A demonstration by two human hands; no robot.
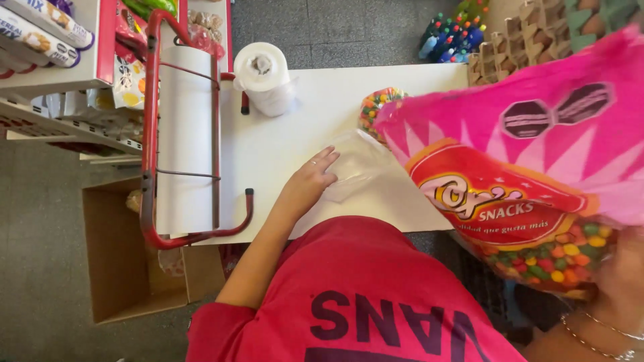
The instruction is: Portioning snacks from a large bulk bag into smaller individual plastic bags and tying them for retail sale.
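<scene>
With the left hand [314, 175] flat on the small clear plastic bag [355, 167] and the right hand [624, 281], grip unclear from here, tilting the large pink snack bag of coloured candies [530, 181] at three o'clock, candies could have spilled past the unopened mouth

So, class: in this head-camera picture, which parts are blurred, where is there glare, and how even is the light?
Head view: the big pink snack bag and the right hand beneath it are close and blurred; the left hand on the clear plastic bag is sharp; the white table is brightly, evenly lit, nearly washed out, with faint shadows.

pink snack bag [537, 167] right, clear bag [359, 167] centre
</scene>
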